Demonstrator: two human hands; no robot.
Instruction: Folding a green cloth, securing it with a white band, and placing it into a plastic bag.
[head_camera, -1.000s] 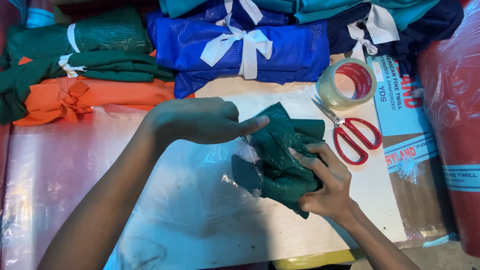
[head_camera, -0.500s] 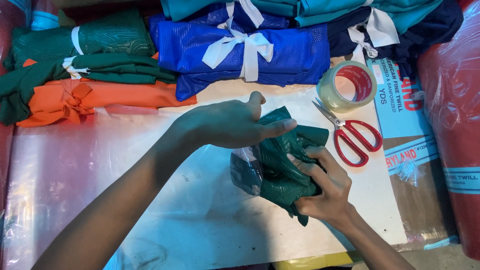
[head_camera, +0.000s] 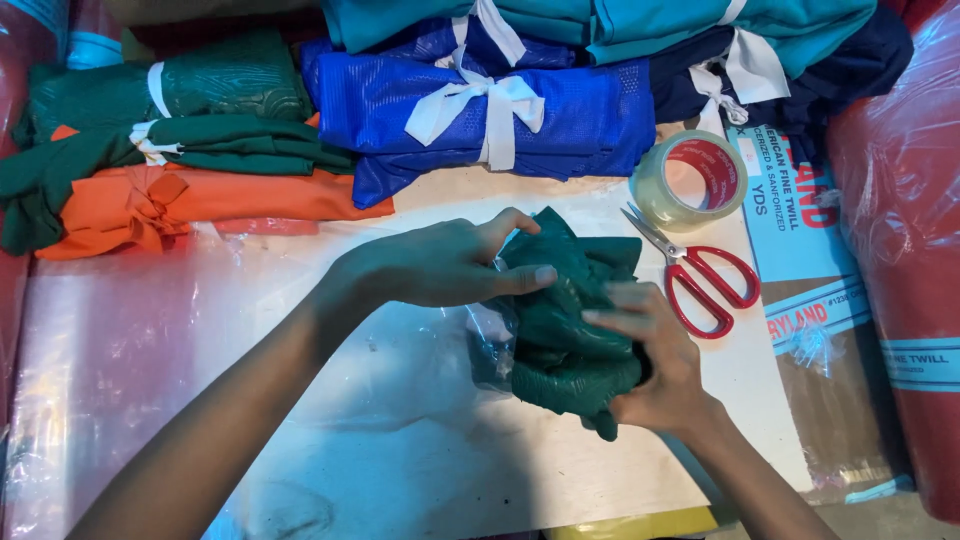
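Note:
A crumpled dark green textured cloth (head_camera: 565, 330) sits on the white table, its left part inside the mouth of a clear plastic bag (head_camera: 400, 370). My right hand (head_camera: 650, 360) grips the cloth from the right side. My left hand (head_camera: 440, 265) rests on the cloth's top left, fingers pinching the bag's rim against the fabric. Much of the bag is flat and see-through under my left forearm.
Red-handled scissors (head_camera: 710, 280) and a roll of clear tape (head_camera: 692, 175) lie just right of the cloth. Tied fabric bundles line the back: blue (head_camera: 480, 110), green (head_camera: 200, 90), orange (head_camera: 200, 200). Printed cardboard (head_camera: 810, 250) and a red plastic-wrapped roll (head_camera: 900, 250) stand at right.
My left hand drew back slightly left and curled its fingers onto the bag rim and cloth. The right hand has pressed the cloth into a tighter bunch.

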